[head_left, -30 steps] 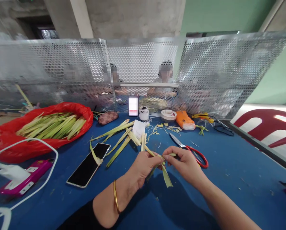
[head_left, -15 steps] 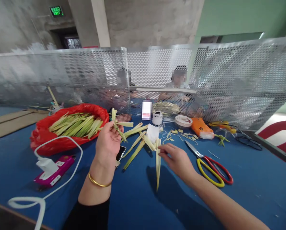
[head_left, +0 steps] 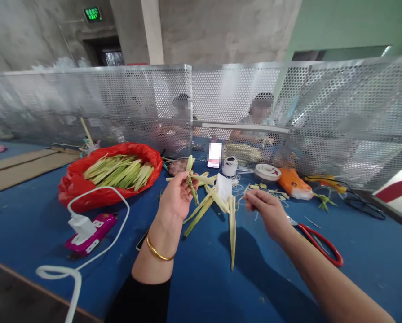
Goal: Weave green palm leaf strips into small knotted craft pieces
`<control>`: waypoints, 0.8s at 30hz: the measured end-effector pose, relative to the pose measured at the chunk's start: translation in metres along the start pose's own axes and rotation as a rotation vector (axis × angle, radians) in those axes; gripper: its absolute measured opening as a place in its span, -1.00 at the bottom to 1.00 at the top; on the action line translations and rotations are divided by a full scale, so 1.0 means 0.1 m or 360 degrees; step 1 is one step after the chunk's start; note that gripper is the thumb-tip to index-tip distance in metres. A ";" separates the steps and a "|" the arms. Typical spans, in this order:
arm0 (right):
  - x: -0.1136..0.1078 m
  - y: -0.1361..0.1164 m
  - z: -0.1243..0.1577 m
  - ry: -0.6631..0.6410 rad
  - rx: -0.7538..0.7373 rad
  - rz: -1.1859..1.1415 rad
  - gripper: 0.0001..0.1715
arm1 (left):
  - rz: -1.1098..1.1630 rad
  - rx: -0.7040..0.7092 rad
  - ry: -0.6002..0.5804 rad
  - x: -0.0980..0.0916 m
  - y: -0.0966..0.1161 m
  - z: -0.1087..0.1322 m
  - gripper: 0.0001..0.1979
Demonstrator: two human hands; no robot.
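Note:
My left hand (head_left: 178, 195) is closed around a small knotted bundle of pale green leaf strips (head_left: 191, 179), raised above the table, with strip ends sticking out up, right and down. To its right, my right hand (head_left: 263, 206) is pinched, and a thin pale thread seems to show at its fingertips. Loose white thread (head_left: 243, 188) curls just behind those fingers. A long split leaf strip (head_left: 232, 233) lies between the hands, its upper end by a white paper (head_left: 224, 187). More leaf strips (head_left: 201, 215) lie beneath and beside my left hand.
A red plastic bag (head_left: 69, 186) full of leaf strips stands left, behind a magenta power strip (head_left: 98, 231) with white cable. Red-and-yellow-handled scissors (head_left: 325, 246) lie partly under my right forearm. A thread spool (head_left: 230, 167), tape roll (head_left: 267, 172) and orange packet (head_left: 293, 181) line a perforated metal screen (head_left: 231, 103).
My right hand has moved from beside the split leaf strip to the right and slightly up, toward the loose thread. My left hand still holds the leaf bundle. The view has shifted left.

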State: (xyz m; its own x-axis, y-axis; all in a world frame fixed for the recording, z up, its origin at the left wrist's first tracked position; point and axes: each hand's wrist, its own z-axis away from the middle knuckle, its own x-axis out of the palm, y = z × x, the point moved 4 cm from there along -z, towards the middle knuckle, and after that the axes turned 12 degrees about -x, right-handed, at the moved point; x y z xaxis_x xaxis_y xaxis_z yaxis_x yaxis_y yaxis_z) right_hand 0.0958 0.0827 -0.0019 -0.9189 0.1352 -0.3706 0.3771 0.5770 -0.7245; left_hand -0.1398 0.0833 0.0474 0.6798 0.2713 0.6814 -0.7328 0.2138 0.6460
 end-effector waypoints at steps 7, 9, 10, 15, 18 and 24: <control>-0.63 0.01 0.47 0.0554 0.0440 -0.0674 -0.66 | -0.0367 -0.0212 -0.0224 0.12 -0.22 0.02 -0.86; -0.67 0.00 0.59 0.0619 0.0596 -0.0915 -0.65 | -0.0405 -0.0293 -0.0211 0.14 -0.28 0.02 -0.84; -0.69 -0.01 0.64 0.0636 0.0669 -0.1014 -0.64 | -0.0414 -0.0325 -0.0196 0.15 -0.31 0.02 -0.84; -0.82 -0.05 0.77 0.0673 0.0781 -0.1162 -0.64 | -0.0479 -0.0458 -0.0232 0.19 -0.50 0.03 -0.86; -0.88 -0.09 0.78 0.0583 0.0729 -0.1038 -0.63 | -0.0604 -0.0640 -0.0313 0.23 -0.69 0.08 -0.89; -0.92 -0.18 0.77 0.0264 0.0537 -0.0560 -0.61 | -0.0939 -0.0642 -0.0375 0.22 -1.01 0.02 -0.84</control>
State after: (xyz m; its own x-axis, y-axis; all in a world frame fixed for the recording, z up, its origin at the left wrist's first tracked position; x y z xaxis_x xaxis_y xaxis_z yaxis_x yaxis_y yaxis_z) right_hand 0.1830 -0.0021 0.0005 -0.9926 0.1211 0.0068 0.0329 0.3222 -0.9461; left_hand -0.0505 0.0658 -0.0018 0.9181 -0.1930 0.3460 -0.1681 0.6010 0.7814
